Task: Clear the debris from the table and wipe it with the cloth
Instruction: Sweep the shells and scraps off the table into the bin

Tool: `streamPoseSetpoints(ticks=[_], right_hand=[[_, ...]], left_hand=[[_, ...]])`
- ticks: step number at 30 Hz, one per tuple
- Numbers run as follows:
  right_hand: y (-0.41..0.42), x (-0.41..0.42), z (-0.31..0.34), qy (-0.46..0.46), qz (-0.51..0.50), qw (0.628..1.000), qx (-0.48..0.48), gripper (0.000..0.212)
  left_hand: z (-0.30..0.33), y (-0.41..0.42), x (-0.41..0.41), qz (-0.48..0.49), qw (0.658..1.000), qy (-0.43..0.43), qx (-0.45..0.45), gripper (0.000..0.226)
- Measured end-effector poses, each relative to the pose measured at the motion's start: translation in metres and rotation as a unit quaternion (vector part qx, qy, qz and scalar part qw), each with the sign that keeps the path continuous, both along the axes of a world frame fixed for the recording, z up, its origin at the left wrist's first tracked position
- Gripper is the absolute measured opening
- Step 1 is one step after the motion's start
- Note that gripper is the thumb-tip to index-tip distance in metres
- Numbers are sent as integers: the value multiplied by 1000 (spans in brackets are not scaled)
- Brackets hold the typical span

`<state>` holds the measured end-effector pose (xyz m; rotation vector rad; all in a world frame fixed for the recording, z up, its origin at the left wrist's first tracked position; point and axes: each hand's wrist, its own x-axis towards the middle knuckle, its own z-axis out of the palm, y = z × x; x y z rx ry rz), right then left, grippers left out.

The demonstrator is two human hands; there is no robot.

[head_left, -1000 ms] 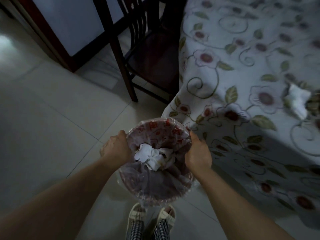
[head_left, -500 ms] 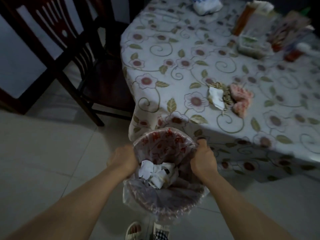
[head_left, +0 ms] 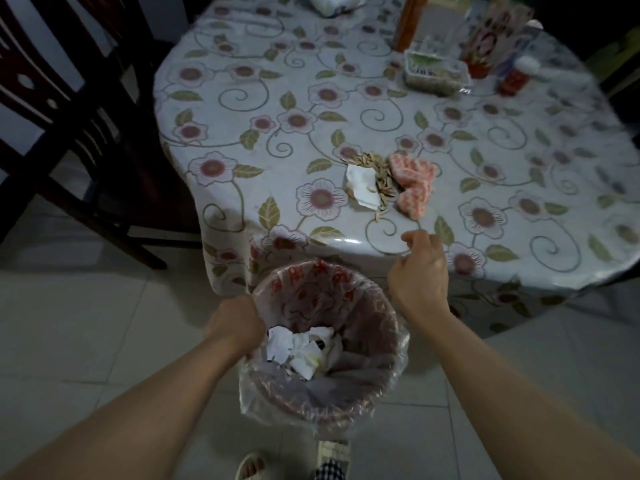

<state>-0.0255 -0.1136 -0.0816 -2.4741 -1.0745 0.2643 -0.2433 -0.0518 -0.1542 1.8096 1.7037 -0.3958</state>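
Bins: one [head_left: 325,344], left hand [head_left: 235,323] gripping rim | right hand [head_left: 419,275] loose, empty | cloths: one [head_left: 412,183]

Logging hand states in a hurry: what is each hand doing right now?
Left hand: holding the rim of the lined bin.
Right hand: off the bin, fingers loosely curled, holding nothing, over the table edge.

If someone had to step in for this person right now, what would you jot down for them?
Left hand grips the rim of the lined bin, held below the table edge. Right hand is off the bin, fingers loosely curled, holding nothing, over the table edge.
Done: crumpled tissues already in the bin.
Left: seed shells and white paper on the table, beside the pink cloth; then wipe.
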Motion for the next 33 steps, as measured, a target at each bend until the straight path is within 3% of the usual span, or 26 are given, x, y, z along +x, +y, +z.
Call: streamPoseSetpoints(ticks=[5, 8, 11, 15, 18, 20, 22, 24, 28, 33], right_hand=[[25, 49, -1, -12, -15, 998, 55, 42], [44, 75, -1, -16, -13, 996, 89, 44], [69, 98, -3, -25, 14, 995, 99, 45], [101, 120, -6, 11, 55, 998, 38, 50], [120, 126, -19, -20, 112, 993, -25, 54], [126, 124, -27, 12, 127, 991, -48, 65], [126, 123, -30, 30, 95, 994, -43, 66], [123, 124, -28, 96, 0, 995, 9, 62], [115, 130, -6, 206, -83, 969, 106, 44], [129, 153, 2, 154, -118, 970, 145, 29]], left_hand=[[-6, 0, 24, -12, 1000, 1, 20, 23], [-3, 2, 38, -32, 999, 18, 11, 6], [0, 4, 48, 0, 1000, 13, 11, 16], [3, 6, 57, 65, 998, -17, 9, 18], [4, 13, 64, 53, 999, -7, 6, 24], [4, 18, 66, 44, 999, 5, 2, 24], [-1, 22, 64, 40, 999, 6, -2, 17], [-5, 24, 61, 31, 999, 2, -11, 14], [-4, 27, 60, 27, 999, -10, -16, 7], [-6, 34, 60, 26, 1000, -15, -1, 15]])
